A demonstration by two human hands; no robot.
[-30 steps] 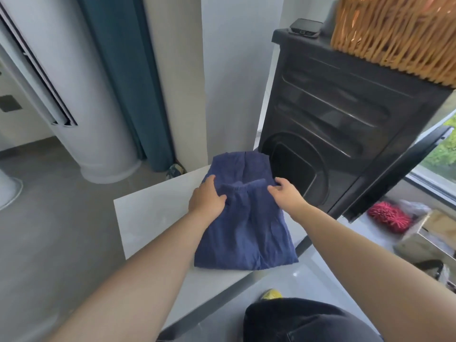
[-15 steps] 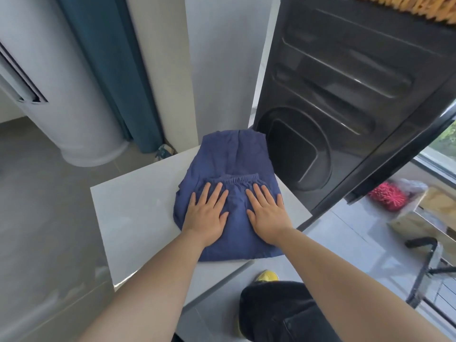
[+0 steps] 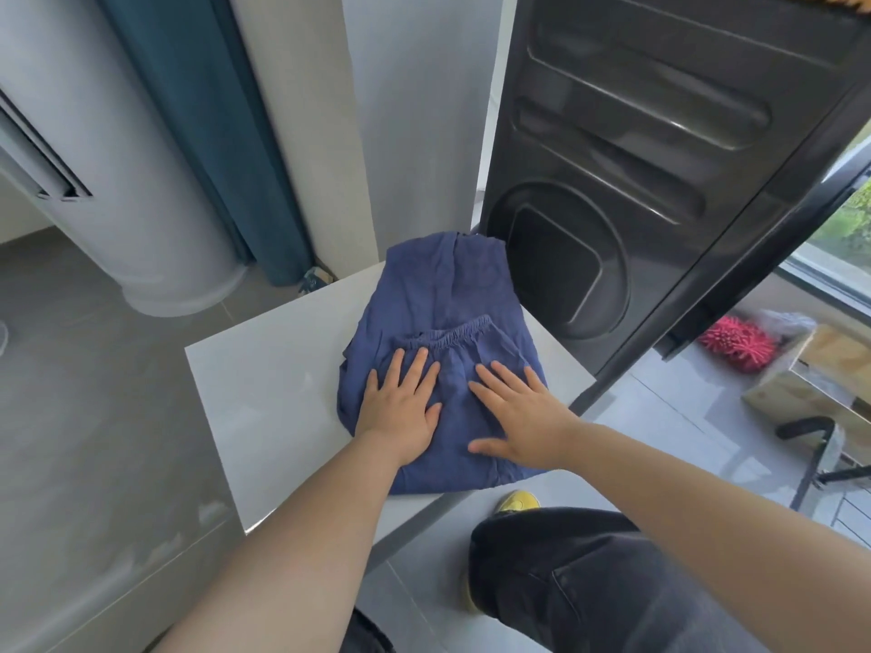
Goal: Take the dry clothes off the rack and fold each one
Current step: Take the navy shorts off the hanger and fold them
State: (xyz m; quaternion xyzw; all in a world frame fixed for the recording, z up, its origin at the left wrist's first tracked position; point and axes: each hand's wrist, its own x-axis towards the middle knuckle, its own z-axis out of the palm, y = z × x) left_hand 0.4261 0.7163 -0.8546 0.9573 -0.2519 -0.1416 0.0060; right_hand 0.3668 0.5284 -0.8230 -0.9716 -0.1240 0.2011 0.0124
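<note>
A pair of dark blue shorts (image 3: pixel 443 294) lies folded over on the white table (image 3: pixel 264 384), the elastic waistband turned up toward the middle. My left hand (image 3: pixel 400 407) lies flat on the left half of the folded part, fingers straight and spread. My right hand (image 3: pixel 518 417) presses flat on the right half, fingers spread and thumb out to the left. Both palms cover the near part of the cloth. No clothes rack is in view.
A tall black appliance (image 3: pixel 636 172) stands right behind the table. A white cylindrical unit (image 3: pixel 122 181) and a teal curtain (image 3: pixel 212 134) stand at the left. A red fluffy thing (image 3: pixel 735 344) and a box (image 3: pixel 810 384) lie on the floor at right. My dark-trousered leg (image 3: pixel 589 582) is below.
A second ago both hands gripped the waistband and folded it over. They then flattened onto the shorts, and the right hand has since slid a little outward to the right.
</note>
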